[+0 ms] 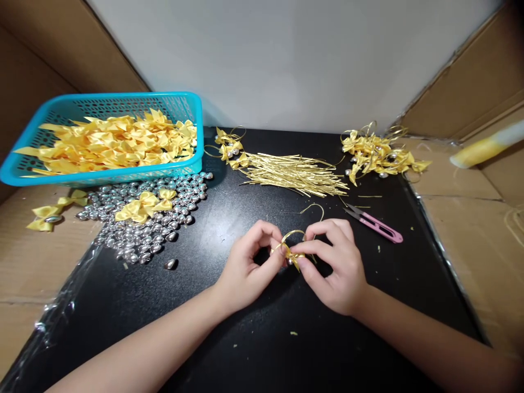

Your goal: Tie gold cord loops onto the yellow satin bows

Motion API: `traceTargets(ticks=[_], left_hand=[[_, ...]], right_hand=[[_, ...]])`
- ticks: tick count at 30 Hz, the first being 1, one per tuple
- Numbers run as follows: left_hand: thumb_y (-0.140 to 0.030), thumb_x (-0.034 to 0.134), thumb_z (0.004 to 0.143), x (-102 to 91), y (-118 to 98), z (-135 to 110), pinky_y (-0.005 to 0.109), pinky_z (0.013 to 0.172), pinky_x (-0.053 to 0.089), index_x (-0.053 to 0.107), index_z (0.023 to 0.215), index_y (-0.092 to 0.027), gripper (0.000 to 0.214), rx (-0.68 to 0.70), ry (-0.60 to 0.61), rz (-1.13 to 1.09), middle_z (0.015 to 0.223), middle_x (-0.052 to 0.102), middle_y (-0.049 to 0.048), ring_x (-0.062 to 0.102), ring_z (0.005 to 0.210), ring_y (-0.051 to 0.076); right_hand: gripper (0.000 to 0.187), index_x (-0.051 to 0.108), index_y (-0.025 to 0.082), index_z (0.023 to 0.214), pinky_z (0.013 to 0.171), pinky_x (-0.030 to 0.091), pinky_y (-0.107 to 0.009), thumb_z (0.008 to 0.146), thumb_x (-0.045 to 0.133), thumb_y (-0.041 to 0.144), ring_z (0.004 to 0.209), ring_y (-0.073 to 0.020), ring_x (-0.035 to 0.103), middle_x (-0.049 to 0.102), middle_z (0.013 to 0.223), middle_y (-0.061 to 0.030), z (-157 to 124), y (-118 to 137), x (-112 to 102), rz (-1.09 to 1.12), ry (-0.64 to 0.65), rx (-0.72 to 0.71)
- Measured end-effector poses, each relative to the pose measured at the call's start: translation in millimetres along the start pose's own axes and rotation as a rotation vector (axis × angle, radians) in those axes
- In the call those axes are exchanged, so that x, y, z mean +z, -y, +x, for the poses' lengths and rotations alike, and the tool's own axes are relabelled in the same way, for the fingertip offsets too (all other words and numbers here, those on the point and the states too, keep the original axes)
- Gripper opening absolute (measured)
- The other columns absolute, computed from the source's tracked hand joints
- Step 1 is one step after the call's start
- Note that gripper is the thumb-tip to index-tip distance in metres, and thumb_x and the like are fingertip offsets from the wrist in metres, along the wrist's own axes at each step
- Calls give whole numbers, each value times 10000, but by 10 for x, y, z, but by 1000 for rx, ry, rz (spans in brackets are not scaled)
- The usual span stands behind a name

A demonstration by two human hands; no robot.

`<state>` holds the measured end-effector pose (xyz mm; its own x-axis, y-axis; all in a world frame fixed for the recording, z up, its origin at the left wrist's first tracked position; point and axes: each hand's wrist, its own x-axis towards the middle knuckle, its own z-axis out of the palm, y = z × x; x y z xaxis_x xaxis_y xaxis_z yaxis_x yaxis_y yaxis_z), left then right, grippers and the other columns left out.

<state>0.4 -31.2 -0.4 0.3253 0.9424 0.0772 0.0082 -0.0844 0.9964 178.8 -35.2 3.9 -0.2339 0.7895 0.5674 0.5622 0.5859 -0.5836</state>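
Bow (295,260) with gold wire loop (293,232) sits pinched by left hand (251,265) and right hand (339,266) above black tabletop (262,355)

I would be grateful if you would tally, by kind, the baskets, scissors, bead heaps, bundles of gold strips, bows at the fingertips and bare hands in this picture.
Blue basket: 1
Pink scissors: 1
Heap of silver beads: 1
Bundle of gold strips: 1
Yellow bow at the fingertips: 1
Bare hands, left hand and right hand: 2
Total: 7
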Motion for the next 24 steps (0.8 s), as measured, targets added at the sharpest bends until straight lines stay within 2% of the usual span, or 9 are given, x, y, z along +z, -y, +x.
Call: traceTargets(ticks=[6, 11, 15, 20, 24], left_hand=[[-157, 548, 915, 3, 2, -7, 220, 600, 436, 500, 874, -191, 71, 87, -17, 165, 694, 566, -21, 553, 608, 99], [-178, 547, 916, 2, -7, 2, 225, 610, 453, 507, 859, -183, 70, 78, -23, 184, 691, 592, -9, 577, 615, 107], [-170, 555, 905, 3, -12, 7, 215, 596, 441, 513, 861, -179, 62, 80, -15, 209, 669, 583, -20, 568, 600, 100], [-146, 538, 899, 6, -51, 28, 204, 585, 433, 540, 831, -170, 72, 89, 19, 233, 657, 575, -27, 544, 581, 89], [-160, 585, 874, 1, -63, 47, 223, 622, 437, 602, 850, -159, 29, 125, 35, 292, 706, 602, -6, 544, 646, 109]], right_hand=[[76, 672, 213, 740, 773, 417, -408, 771, 652, 147, 841, -205, 541, 607, 824, -29, -13, -8, 27, -47, -21, -10], [102, 631, 216, 743, 791, 391, -428, 762, 662, 120, 837, -215, 518, 628, 813, -24, -36, -14, 51, -165, -76, -121], [92, 604, 199, 778, 815, 385, -432, 795, 627, 112, 863, -224, 516, 599, 848, -46, -45, -12, 49, -199, -82, -111], [79, 557, 188, 828, 869, 365, -423, 874, 515, 141, 977, -236, 488, 528, 1012, -79, -60, -19, 26, -165, 14, -36], [90, 537, 190, 876, 910, 353, -409, 901, 475, 131, 1059, -235, 463, 500, 1059, -82, -55, -44, 8, -88, 95, 19]])
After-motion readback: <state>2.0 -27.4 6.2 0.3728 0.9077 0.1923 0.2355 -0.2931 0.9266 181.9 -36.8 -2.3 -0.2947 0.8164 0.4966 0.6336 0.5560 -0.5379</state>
